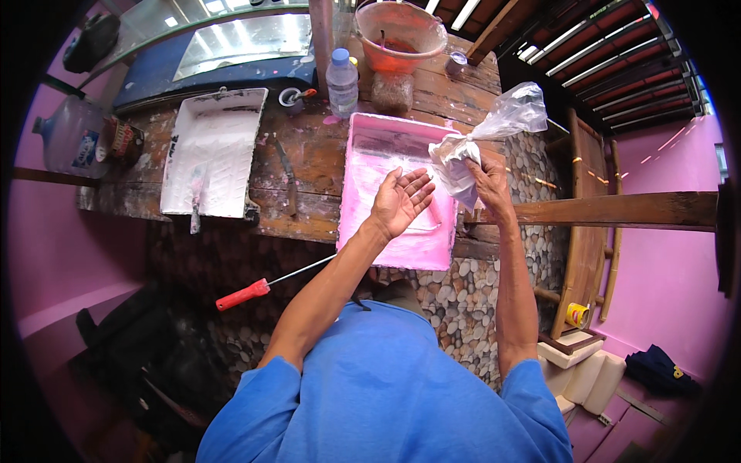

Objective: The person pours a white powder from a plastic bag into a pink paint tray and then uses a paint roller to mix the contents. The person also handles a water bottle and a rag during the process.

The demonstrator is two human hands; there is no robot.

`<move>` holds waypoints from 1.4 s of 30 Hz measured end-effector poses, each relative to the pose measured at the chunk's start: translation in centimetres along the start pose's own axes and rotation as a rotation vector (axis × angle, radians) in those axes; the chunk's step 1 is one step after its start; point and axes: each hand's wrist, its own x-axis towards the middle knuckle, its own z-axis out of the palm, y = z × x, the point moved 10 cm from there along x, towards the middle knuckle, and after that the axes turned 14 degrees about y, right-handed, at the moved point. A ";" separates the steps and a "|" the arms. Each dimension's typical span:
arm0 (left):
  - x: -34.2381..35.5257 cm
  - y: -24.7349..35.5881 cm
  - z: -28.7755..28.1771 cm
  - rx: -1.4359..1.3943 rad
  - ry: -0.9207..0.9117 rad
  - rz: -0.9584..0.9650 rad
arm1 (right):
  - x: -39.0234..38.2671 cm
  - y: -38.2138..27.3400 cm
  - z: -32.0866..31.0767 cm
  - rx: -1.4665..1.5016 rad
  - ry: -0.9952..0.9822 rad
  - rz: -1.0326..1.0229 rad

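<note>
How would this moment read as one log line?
left hand: open, palm up, above pink tray | right hand: gripping plastic bag | bottle: upright on table

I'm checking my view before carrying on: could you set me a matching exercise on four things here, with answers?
Things:
1. Bag
2. Left hand
3. Rod handle
4. Small bottle

Places, colours or states:
A. Red
B. Held in the right hand
C. Blue-capped, upright on the table
D. Open, palm up over the pink tray

Right pairs: 1-B, 2-D, 3-A, 4-C.
</note>
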 end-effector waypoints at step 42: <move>-2.2 11.7 10.6 1.781 0.066 1.262 | 5.5 1.2 6.1 0.068 -0.080 0.307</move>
